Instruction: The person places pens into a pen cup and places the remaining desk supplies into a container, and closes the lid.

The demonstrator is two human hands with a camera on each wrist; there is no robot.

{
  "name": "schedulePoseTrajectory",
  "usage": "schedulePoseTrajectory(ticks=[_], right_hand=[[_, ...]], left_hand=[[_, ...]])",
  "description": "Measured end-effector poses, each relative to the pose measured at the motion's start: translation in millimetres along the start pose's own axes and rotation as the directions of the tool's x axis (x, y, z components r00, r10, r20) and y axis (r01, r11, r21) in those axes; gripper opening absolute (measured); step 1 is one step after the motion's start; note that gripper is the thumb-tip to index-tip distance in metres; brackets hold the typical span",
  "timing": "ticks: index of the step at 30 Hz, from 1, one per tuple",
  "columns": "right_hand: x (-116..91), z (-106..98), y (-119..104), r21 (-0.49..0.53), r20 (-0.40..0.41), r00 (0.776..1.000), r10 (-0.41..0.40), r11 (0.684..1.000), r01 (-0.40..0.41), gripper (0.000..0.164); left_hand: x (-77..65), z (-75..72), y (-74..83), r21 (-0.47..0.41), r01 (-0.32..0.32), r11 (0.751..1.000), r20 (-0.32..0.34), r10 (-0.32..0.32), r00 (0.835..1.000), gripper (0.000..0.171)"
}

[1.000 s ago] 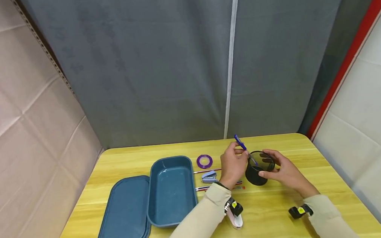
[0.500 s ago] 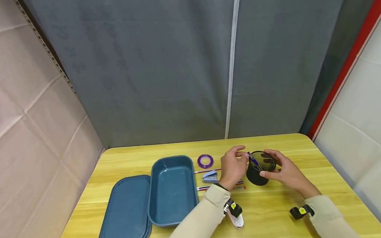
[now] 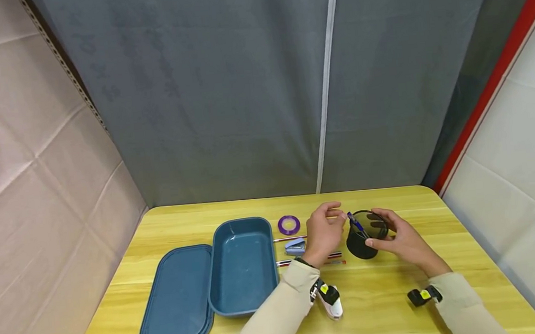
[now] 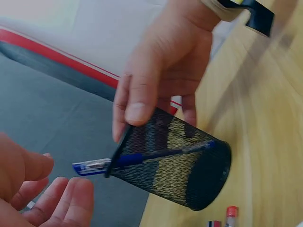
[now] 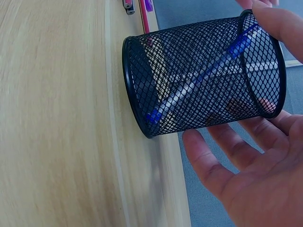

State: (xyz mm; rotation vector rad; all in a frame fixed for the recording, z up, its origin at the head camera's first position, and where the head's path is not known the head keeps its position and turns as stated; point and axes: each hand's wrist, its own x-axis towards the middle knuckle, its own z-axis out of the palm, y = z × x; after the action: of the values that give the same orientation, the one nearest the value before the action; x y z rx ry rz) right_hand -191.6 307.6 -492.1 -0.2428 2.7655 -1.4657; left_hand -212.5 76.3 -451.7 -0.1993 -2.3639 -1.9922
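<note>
A black mesh pen holder [image 3: 361, 248] stands on the right part of the table. My right hand [image 3: 404, 241] grips it near the rim, thumb on one side and fingers round the other, as the right wrist view also shows. Inside leans a blue pen [image 4: 92, 166], its cap end poking over the rim and its other end down at the base. My left hand [image 3: 325, 235] hovers just left of the rim with loosely bent fingers; in the left wrist view a small gap separates its fingertips [image 4: 78, 191] from the pen.
Left of the hands are a blue rectangular box [image 3: 243, 275] and its lid [image 3: 176, 299]. A purple tape roll [image 3: 289, 225], a light blue stapler [image 3: 295, 247], several pencils or pens [image 3: 335, 262] and a white-and-pink object [image 3: 332, 307] lie around the left forearm.
The blue pen has slid down into the mesh holder and my left hand has let it go, drawing slightly left. The right hand keeps its grip on the holder.
</note>
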Motion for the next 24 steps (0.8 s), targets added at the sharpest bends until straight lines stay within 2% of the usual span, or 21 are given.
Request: schedulePoseTrajectory(ticks=[7,16,24], right_hand=[[-0.2,-0.9,-1.7,0.002,0.004,1.0,-0.001,1.0,0.001,0.09],[-0.8,-0.1,-1.9,0.002,0.006,1.0,0.003,1.0,-0.003,0.09],[-0.3,0.3,-1.9,-0.003,0.012,1.0,0.002,1.0,-0.002,0.091]], left_hand=[[-2.2,-11.9,4.0,-0.074,0.002,0.997,0.018,-0.001,1.0,0.018],[-8.8,-21.1,-1.0,-0.099,0.0,0.995,0.034,0.004,0.999,0.015],[-25.4,-22.8,-11.1,-0.103,0.042,0.994,0.05,-0.037,0.998,0.021]])
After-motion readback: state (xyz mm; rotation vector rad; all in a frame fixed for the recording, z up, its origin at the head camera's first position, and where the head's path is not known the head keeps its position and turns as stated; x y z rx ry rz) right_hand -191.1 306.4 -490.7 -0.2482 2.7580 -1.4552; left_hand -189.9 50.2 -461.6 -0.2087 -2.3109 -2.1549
